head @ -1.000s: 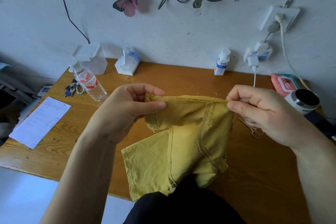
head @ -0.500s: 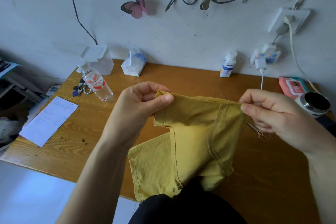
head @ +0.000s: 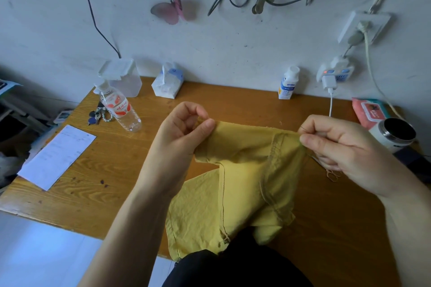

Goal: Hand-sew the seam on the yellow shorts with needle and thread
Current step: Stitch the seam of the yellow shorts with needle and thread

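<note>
The yellow shorts (head: pixel 242 170) hang over the wooden table's near edge, their top edge stretched between both hands. My left hand (head: pixel 184 135) pinches the left end of that edge between thumb and fingers. My right hand (head: pixel 338 147) pinches the right end beside a stitched dark seam (head: pixel 276 144). A thin dark thread or needle tip (head: pixel 303 128) pokes out by the right fingertips; the needle itself cannot be made out. Small scissors (head: pixel 332 173) lie on the table, partly under my right hand.
On the wooden table (head: pixel 105 177) lie a sheet of paper (head: pixel 58 156), a plastic bottle (head: pixel 120 109), keys (head: pixel 96 116), a clear lidded box (head: pixel 121 77), a tissue pack (head: pixel 166 81), a small white bottle (head: pixel 289 82), a pink wipes pack (head: pixel 369 112) and a steel mug (head: pixel 396 134). Cables hang on the wall.
Both hands keep their pinch on the shorts' top edge and hold it stretched. The view has shifted, so the hands and table sit slightly differently in frame.
</note>
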Demonstrator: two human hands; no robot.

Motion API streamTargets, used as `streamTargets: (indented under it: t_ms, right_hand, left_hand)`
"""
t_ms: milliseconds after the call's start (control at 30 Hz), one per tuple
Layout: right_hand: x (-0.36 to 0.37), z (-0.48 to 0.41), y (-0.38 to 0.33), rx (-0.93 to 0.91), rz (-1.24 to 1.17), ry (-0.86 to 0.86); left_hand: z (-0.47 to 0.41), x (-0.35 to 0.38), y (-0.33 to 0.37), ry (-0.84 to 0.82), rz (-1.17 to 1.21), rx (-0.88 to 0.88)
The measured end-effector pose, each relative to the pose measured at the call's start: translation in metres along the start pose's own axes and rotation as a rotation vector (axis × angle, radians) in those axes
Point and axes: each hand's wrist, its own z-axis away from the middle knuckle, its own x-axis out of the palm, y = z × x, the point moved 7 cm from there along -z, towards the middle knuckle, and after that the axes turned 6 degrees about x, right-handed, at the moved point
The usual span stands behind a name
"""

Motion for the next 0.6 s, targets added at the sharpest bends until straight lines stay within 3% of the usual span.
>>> streamTargets:
  t_ms: [200,333,467,600]
  right_hand:
    - [0.007,-0.001,-0.005,-0.008,0.049,0.002]
    - [0.010,0.000,-0.011,-0.045,0.130,0.013]
    - [0.010,0.004,-0.022,-0.126,0.274,0.074]
    - [0.013,0.009,-0.032,-0.190,0.416,0.129]
  left_hand:
    - [0.006,0.006,-0.011,0.126,0.103,-0.014]
    - [0.007,0.015,-0.012,0.060,0.237,-0.092]
    - [0.009,0.026,-0.007,-0.121,0.042,-0.117]
    - [0.011,0.028,-0.006,-0.139,-0.185,-0.157]
